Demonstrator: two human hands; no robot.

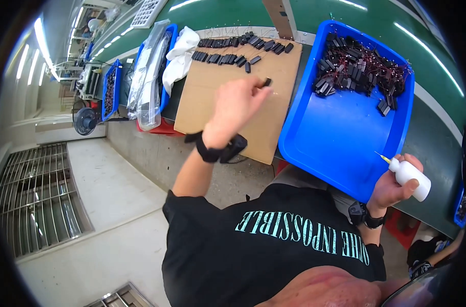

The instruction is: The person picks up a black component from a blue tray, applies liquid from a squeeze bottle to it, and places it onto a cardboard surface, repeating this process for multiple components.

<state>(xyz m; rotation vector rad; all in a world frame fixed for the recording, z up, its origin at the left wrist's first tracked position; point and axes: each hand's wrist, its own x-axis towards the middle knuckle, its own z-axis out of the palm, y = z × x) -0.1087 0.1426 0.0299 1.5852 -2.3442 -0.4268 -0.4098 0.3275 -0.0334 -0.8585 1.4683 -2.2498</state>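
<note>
The small black part (267,81) is mostly covered by the left hand (236,105), so its shape can't be made out. The wired pieces piled in the blue tray (314,138) are too tiny to be told apart.

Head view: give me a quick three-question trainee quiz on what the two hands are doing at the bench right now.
1. True or false: the left hand holds a small black part over the cardboard sheet.
2. What does the right hand hold? A) white squeeze bottle with a yellow nozzle B) pair of pliers C) roll of tape
3. Where do the loose black parts with red wires lie?

Key
1. True; the part sits at the fingertips, below the rows of black parts laid out on the sheet.
2. A; the white squeeze bottle points its nozzle toward the tray.
3. In the far end of the blue tray.
</note>
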